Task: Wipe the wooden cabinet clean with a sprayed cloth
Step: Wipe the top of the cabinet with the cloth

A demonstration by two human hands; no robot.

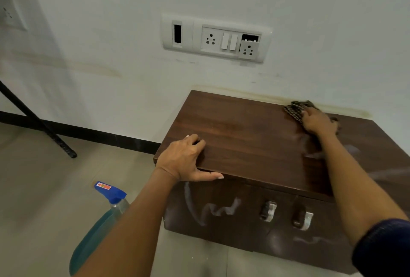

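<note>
Cabinet (244, 134), dark wood, low, sits on floor (44, 177) w/ its back edge touching white wall (111, 55). Left hand (184, 159) at front-left corner of cabinet top: palm and fingers flat on the surface, thumb hooked under the front lip, so grip is closed loosely round the top's edge. Right hand (317, 121) at rear right of the top, near the wall, pressed down on cloth (297, 108), a dark patterned rag; fingers spread over it, grip bearing on cloth against the wood, part of rag sticking out left of and behind the hand. Right forearm crosses the top diagonally, dark blue sleeve (383, 248) at lower right. Pale hazy smears on top surface right of the right arm, poss. dust or spray residue, can't tell which. Front panel has whitish squiggle streaks (213, 208) at left and lower right, plus two metal-and-wood handles (286, 212) side by side. Spray bottle (104, 217) stands on floor just left of cabinet, blue trigger head, clear body w/ blue-green liquid, partly hidden by left forearm. Switchboard (216, 38) on wall above cabinet: two sockets, two rocker switches, one socket module hanging loose at right, open slot at left. Black skirting (88, 133) along wall base. Black ribbed rod (37, 121) leans diagonally at far left, tip on floor.
</note>
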